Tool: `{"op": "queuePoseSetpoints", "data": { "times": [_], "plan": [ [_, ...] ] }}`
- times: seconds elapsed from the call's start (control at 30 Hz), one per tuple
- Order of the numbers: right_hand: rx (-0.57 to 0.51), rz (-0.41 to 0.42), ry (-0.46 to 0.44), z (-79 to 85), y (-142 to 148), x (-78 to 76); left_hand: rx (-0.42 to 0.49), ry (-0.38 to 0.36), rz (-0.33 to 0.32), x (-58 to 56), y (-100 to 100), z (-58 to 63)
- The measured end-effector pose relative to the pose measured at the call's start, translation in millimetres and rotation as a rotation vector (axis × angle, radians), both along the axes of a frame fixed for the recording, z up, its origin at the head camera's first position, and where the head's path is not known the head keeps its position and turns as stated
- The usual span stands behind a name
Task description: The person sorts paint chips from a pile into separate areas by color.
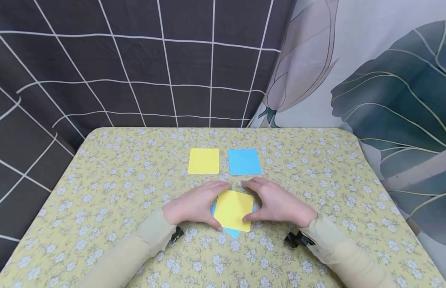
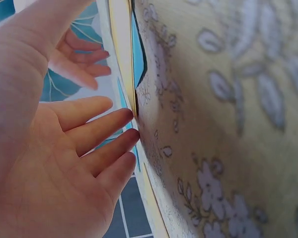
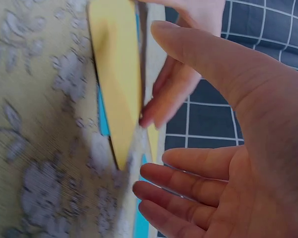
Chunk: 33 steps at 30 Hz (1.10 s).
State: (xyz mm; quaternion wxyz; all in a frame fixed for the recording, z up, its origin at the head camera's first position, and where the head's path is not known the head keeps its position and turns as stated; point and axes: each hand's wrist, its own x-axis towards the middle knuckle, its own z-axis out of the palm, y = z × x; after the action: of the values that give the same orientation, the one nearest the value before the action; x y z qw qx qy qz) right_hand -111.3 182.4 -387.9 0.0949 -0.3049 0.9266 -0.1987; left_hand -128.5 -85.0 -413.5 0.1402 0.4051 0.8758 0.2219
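Note:
A yellow square card (image 1: 233, 210) lies at an angle over a blue square card (image 1: 232, 233), whose corners stick out at the left, right and near side. My left hand (image 1: 197, 204) is at the left of this pair, its thumb beside the near left edge. On the other side, my right hand (image 1: 278, 200) has its thumb tip overlapping the yellow card in the head view. In both wrist views the fingers of the left hand (image 2: 74, 153) and right hand (image 3: 213, 183) are spread and nearly straight, curled round nothing.
Farther back lie a second yellow card (image 1: 203, 161) and a second blue card (image 1: 245, 162), side by side with a gap. All rest on a floral tablecloth (image 1: 118, 192). Behind the table hang a dark grid-patterned cloth (image 1: 187, 60) and a leaf-printed cloth (image 1: 370, 80).

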Motion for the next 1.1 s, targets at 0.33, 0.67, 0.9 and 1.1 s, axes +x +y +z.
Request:
{"op": "queuePoseSetpoints", "data": {
  "times": [0.33, 0.67, 0.9, 1.1],
  "plan": [
    [0.007, -0.006, -0.008, -12.3, -4, 8.6, 0.034, -0.031, -0.008, 3.5, 2, 5.3],
    [-0.024, 0.014, 0.019, -18.3, -6, 11.5, 0.031, -0.028, -0.007, 3.9, 3, 4.8],
    [-0.021, 0.026, 0.038, -18.6, -7, 11.2, 0.039, -0.017, -0.016, 3.3, 1, 2.9],
    [-0.023, 0.053, 0.078, -20.2, -7, 10.8, 0.024, -0.026, -0.013, 4.1, 1, 4.3]
  ]
}}
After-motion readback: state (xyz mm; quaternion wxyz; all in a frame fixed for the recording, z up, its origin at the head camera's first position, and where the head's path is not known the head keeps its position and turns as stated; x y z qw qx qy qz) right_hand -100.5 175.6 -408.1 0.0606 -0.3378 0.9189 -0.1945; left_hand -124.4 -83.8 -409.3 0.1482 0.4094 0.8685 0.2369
